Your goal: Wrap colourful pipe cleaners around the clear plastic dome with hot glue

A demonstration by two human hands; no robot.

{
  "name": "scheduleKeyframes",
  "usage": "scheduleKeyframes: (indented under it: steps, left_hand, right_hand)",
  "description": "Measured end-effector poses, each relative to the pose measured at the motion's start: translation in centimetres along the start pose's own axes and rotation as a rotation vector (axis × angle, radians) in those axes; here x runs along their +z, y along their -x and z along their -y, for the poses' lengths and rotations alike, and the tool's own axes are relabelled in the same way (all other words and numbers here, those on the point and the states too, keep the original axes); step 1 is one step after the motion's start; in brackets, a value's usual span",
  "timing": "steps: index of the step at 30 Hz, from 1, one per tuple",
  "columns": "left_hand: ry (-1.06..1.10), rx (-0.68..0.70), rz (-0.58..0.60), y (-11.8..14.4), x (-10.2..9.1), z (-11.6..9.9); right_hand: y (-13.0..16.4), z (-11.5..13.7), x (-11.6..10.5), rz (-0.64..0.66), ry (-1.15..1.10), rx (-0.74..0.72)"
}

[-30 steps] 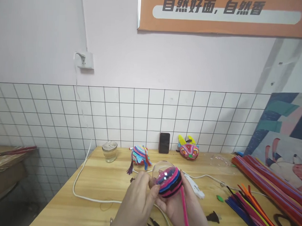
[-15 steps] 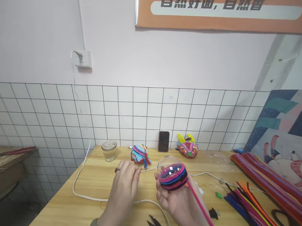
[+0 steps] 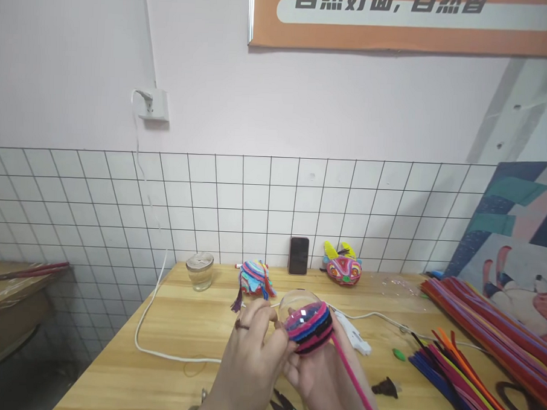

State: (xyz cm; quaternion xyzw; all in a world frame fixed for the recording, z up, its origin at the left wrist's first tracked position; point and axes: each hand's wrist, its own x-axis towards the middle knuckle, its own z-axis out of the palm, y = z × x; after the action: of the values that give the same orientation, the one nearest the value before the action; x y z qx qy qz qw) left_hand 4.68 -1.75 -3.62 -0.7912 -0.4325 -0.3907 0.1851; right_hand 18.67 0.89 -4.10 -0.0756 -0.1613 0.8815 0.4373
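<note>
A clear plastic ball, wrapped around its lower half with pink, blue and black pipe cleaners, rests in my right hand. The fingers of that hand curl under and behind it. One long pink pipe cleaner trails from the ball down over the right forearm. At the ball's left side is my left hand, its thumb and index finger pinched against the wrapped edge; the fingertips are partly hidden. Scissors-like snips lie on the table below the hands, partly covered.
Loose pipe cleaners and a larger bundle lie on the right. Along the back stand a glass jar, a colourful wrapped figure, a phone and an animal head. A white cable and power strip cross the table.
My left hand has moved right, from beside the ball to its left edge, where its fingers now touch it. The ball in my right hand has shifted slightly left and down.
</note>
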Motion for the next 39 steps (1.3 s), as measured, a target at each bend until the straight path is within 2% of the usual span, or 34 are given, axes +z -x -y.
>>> scheduleKeyframes:
  steps: [4,7,10,16,23,27,30,32,37,39]
  left_hand:
    - [0.017,0.044,-0.102,0.1,-0.2,0.5]
    - [0.006,-0.095,-0.118,0.1,-0.7,1.6]
    - [-0.089,-0.298,-0.056,0.2,-1.1,3.4]
    - [-0.175,-0.497,0.112,0.5,-1.4,6.1]
    - [-0.185,-0.657,0.298,0.3,-1.6,5.7]
    - [-0.174,-0.746,0.385,0.2,-1.7,5.8]
    - [-0.095,-0.761,0.416,0.2,-1.6,5.9]
    - [0.058,-0.76,0.399,0.2,-1.5,5.7]
    - [0.968,-0.911,0.253,0.0,-1.0,4.2]
    - [1.192,-0.938,0.245,-0.2,-0.9,3.3]
  right_hand:
    - [0.1,0.3,0.1,-0.028,0.024,0.022]
    - [0.2,0.8,0.0,-0.09,0.016,0.032]
    - [0.2,1.3,-0.1,-0.11,0.003,0.017]
    - [-0.3,1.3,-0.8,-0.11,0.061,-0.002]
    - [-1.0,1.1,-1.5,-0.152,0.104,-0.062]
    - [-1.2,0.8,-1.5,-0.205,0.167,-0.175]
    - [-1.2,0.5,-1.6,-0.179,0.201,-0.231]
    - [-1.3,0.4,-1.8,-0.152,0.248,-0.248]
    - [-1.5,-0.2,-2.4,-0.18,0.461,-0.373]
    - [-1.5,-0.7,-2.4,-0.191,0.528,-0.465]
